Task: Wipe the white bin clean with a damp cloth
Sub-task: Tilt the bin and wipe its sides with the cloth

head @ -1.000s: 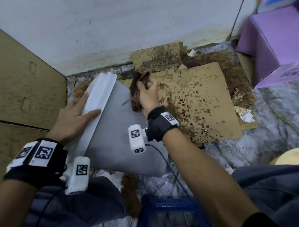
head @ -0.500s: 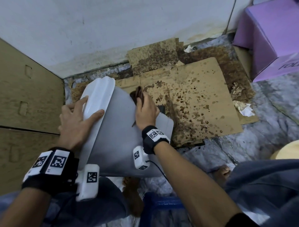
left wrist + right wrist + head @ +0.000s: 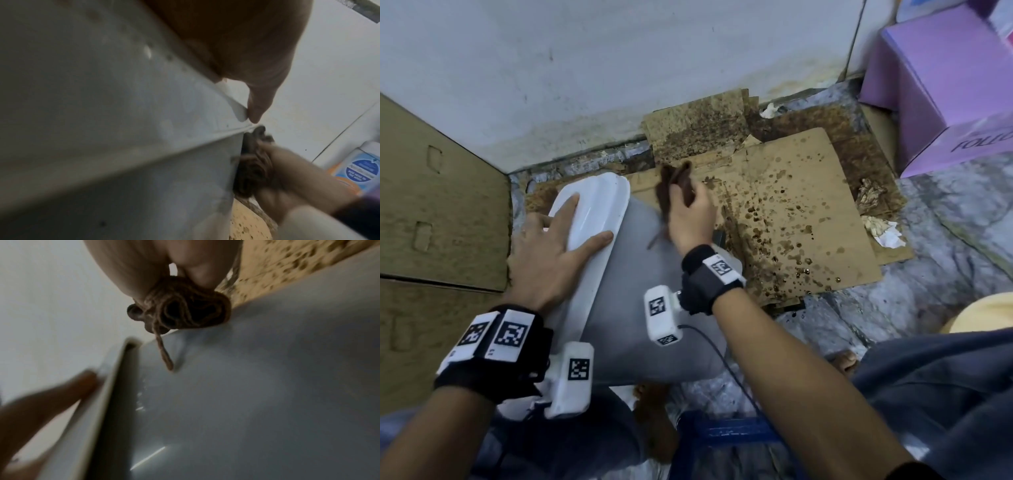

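The white bin (image 3: 633, 301) lies on its side on the floor, its lid (image 3: 595, 219) facing left. My left hand (image 3: 551, 250) rests flat on the lid with straight fingers, thumb along the lid's edge. My right hand (image 3: 688, 219) grips a bunched dark brown cloth (image 3: 674, 185) against the bin's far upper side. In the right wrist view the cloth (image 3: 185, 313) sits bunched at the bin's edge (image 3: 246, 369), a loose thread hanging down. The left wrist view shows the bin's grey wall (image 3: 102, 129) and the cloth (image 3: 252, 170) beyond it.
Stained brown cardboard (image 3: 791, 219) covers the floor right of the bin. A purple box (image 3: 945, 85) stands at the back right, a large cardboard box (image 3: 431, 222) at the left, the white wall (image 3: 619, 68) behind. Crumpled tissue (image 3: 883, 229) lies on the cardboard. My feet and a blue stool (image 3: 722, 435) are below.
My right hand has slid the cloth along the bin's side, toward me and then back toward the far edge. My left hand stays on the lid, fingers spread further up it.
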The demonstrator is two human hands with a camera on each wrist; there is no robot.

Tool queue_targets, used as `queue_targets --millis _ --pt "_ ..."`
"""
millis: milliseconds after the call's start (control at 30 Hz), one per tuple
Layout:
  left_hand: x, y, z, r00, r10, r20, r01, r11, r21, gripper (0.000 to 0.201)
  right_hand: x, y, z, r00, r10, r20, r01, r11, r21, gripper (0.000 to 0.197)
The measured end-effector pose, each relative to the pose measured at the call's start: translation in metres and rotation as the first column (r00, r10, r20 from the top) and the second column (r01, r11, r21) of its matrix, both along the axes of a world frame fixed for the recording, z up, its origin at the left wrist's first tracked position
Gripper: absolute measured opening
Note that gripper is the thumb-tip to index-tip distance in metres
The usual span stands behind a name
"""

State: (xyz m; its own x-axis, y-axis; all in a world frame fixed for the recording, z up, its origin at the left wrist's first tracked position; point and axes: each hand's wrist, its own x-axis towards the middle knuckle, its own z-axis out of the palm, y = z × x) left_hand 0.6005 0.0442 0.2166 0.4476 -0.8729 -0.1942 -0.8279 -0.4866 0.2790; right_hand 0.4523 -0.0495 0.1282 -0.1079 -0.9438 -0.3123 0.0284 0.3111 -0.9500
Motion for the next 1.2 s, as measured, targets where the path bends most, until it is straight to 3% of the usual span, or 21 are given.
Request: queue_targets --millis 67,133,200,300,400,500,567,667,767,833,867,933,1000,1200 --pt "-0.008 -0.002 0.0 1.0 0.009 0.026 -0.008 1.0 -0.025 0.089 0.018 0.007 0.022 0.998 0.061 0.01 -0.06 0.994 -0.095 0.028" --pt "-0.01 -0.001 -0.003 1.0 0.023 0.013 -0.022 0.998 -0.054 0.084 0.034 0.014 0.025 0.981 0.123 -0.153 -0.144 0.98 -0.135 0.035" --pt "-0.01 0.002 -0.006 0.999 0.032 -0.041 -0.036 0.996 -0.087 0.077 0.039 0.019 0.016 0.933 0.136 -0.335 -0.185 0.975 -0.122 0.035" --pt "-0.006 -0.001 -0.009 0.986 0.042 -0.164 -0.06 0.992 -0.109 0.078 0.031 0.019 -0.009 0.899 0.143 -0.413 -0.234 0.956 -0.178 0.035" --pt "0.009 -0.01 -0.015 0.978 -0.027 -0.206 -0.002 0.991 -0.137 0.087 0.013 0.017 -0.04 0.887 0.179 -0.426 -0.242 0.965 -0.099 0.038" --pt "0.016 -0.013 -0.018 0.968 -0.036 -0.248 -0.003 0.988 -0.155 0.085 -0.013 0.019 -0.066 0.818 0.242 -0.522 -0.225 0.97 0.096 0.037" --pt "0.014 -0.014 -0.017 0.969 -0.028 -0.246 -0.01 0.988 -0.153 0.081 -0.026 0.018 -0.074 0.837 0.271 -0.475 -0.208 0.961 0.183 0.037" --pt "0.013 -0.017 -0.017 0.97 -0.044 -0.239 0.008 0.989 -0.149 0.079 -0.031 0.011 -0.063 0.944 0.167 -0.285 -0.127 0.98 0.152 0.033" --pt "0.016 -0.022 -0.017 0.971 -0.046 -0.237 0.01 0.989 -0.15 0.08 -0.014 0.014 -0.028 0.992 0.038 -0.118 -0.033 0.998 0.049 0.029" --pt "0.014 -0.023 -0.017 0.972 -0.036 -0.233 -0.001 0.988 -0.155 0.077 0.01 0.026 -0.001 0.998 0.056 -0.016 -0.056 0.997 -0.056 0.032" --pt "0.012 -0.023 -0.017 0.973 -0.03 -0.228 -0.005 0.988 -0.154 0.075 0.023 0.033 0.008 0.995 0.094 -0.044 -0.099 0.987 -0.126 0.035" --pt "0.015 -0.023 -0.02 0.974 -0.039 -0.225 0.006 0.989 -0.148 0.073 0.043 0.044 0.01 0.952 0.135 -0.274 -0.196 0.958 -0.21 0.042" --pt "0.025 -0.023 -0.024 0.972 -0.045 -0.23 0.014 0.991 -0.134 0.077 0.046 0.046 -0.001 0.879 0.153 -0.451 -0.262 0.947 -0.189 0.046" --pt "0.039 -0.024 -0.03 0.957 0.0 -0.29 -0.032 0.994 -0.107 0.085 -0.003 0.041 -0.07 0.851 0.203 -0.485 -0.197 0.978 0.064 0.037"
